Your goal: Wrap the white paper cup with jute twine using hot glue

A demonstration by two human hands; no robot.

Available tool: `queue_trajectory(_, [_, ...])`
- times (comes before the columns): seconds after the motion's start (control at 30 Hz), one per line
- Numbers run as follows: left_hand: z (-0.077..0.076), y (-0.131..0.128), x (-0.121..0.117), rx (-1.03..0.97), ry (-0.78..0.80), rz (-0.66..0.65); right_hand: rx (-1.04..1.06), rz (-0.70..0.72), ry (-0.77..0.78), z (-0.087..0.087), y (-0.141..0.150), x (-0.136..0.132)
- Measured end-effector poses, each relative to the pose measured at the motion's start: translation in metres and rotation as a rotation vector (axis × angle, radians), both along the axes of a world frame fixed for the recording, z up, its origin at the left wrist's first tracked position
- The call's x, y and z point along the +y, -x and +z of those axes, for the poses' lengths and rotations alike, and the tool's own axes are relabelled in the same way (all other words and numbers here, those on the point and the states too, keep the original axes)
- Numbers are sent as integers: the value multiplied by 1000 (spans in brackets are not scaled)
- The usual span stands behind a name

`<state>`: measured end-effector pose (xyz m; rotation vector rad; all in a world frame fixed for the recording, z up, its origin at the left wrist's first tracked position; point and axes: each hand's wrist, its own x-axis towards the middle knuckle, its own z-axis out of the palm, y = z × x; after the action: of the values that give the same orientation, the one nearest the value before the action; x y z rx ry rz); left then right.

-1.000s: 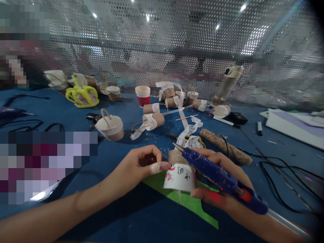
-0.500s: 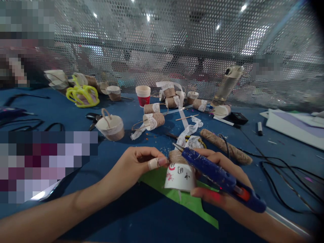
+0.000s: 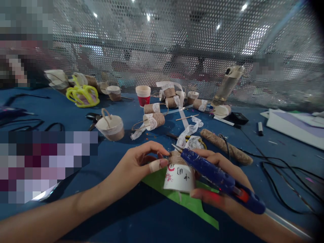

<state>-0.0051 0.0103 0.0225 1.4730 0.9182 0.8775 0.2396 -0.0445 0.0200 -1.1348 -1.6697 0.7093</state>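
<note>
My right hand [image 3: 222, 184] grips a blue glue gun [image 3: 215, 173] and steadies an upside-down white paper cup [image 3: 179, 175] whose narrow top is wound with brown twine [image 3: 176, 158]. The gun's metal tip points left over the twine. My left hand [image 3: 141, 163], with a bandage on the thumb, pinches at the twine on the cup's left side; what its fingers hold is too small to make out. The cup stands on a green paper sheet [image 3: 187, 199] on the blue table.
A twine spool [image 3: 225, 145], lace ribbon [image 3: 188, 133], several twine-wrapped cups [image 3: 154, 120], a handled cup basket [image 3: 110, 126], a red cup stack [image 3: 143, 96], a yellow object [image 3: 82, 95], scissors [image 3: 92, 118], a bottle [image 3: 227, 84], black cables [image 3: 286, 168] and white boards [image 3: 296, 125] lie around. A perforated metal screen stands behind.
My left fingers have spread and shifted slightly right, closing onto the twine at the cup's top. The right hand and glue gun have barely moved.
</note>
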Motion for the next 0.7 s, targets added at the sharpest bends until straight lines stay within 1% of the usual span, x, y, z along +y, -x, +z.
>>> queue_trajectory(0.1, [0, 1, -1, 30, -63, -80, 0, 15, 8, 0, 1, -1])
queue_trajectory(0.2, [2, 0, -2, 37, -59, -94, -28, 37, -3, 1, 2, -2])
queue_trajectory(0.33, [4, 0, -3, 75, -53, -81, -36, 75, -7, 4, 0, -1])
queue_trajectory(0.63, [2, 2, 0, 133, -4, 9, -46, 29, 11, 6, -2, -3])
queue_trajectory(0.7, [3, 2, -1, 138, -12, -20, -42, 24, 3, 5, -2, -3])
